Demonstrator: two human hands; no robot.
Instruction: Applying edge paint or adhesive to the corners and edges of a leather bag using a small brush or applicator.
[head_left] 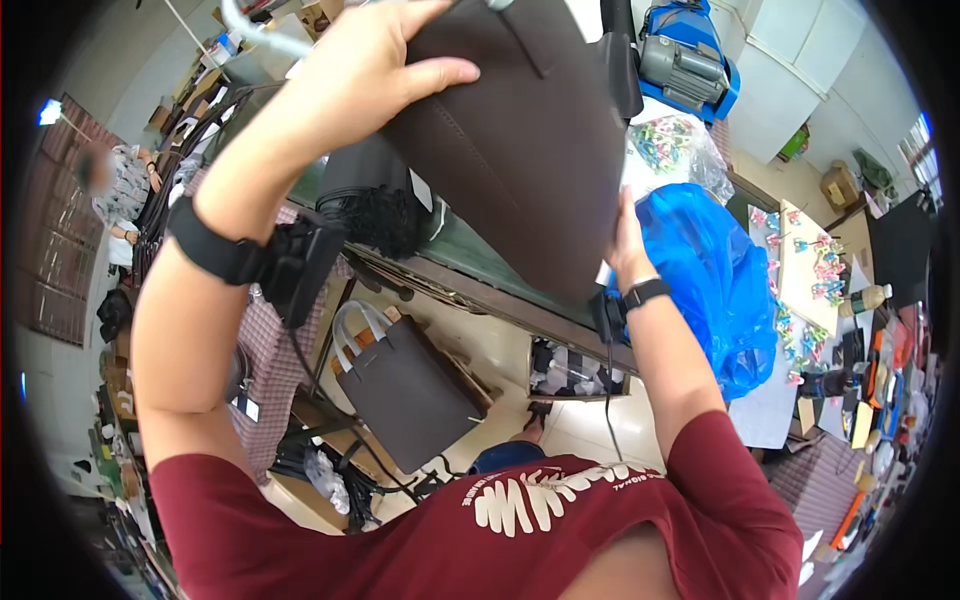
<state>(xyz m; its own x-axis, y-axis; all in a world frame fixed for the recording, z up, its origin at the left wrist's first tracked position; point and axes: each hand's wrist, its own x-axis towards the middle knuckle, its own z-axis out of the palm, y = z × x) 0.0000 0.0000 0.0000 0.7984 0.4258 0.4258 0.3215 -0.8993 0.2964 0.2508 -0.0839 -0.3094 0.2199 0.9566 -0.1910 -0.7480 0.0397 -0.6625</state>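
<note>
A dark brown leather tote bag (510, 150) is held up in front of me, tilted, above the workbench. A stitched seam runs across its face, and a pale grey handle (262, 38) curves out beyond its far left side. My left hand (395, 65) grips the bag's upper left edge, the thumb lying on the face and some fingers out of sight behind. Along the lower right edge, my right hand (627, 245) holds the bag, its fingers mostly hidden behind the panel. A similar dark tote bag (410, 385) with pale handles stands lower down, beneath the bench edge.
A blue plastic bag (705, 270) sits right of my right hand. Beyond it are a clear bag of colourful clips (670, 145) and a blue machine with a grey motor (685, 70). Black material (375, 195) lies on the bench at left. Another person (125, 190) stands far left.
</note>
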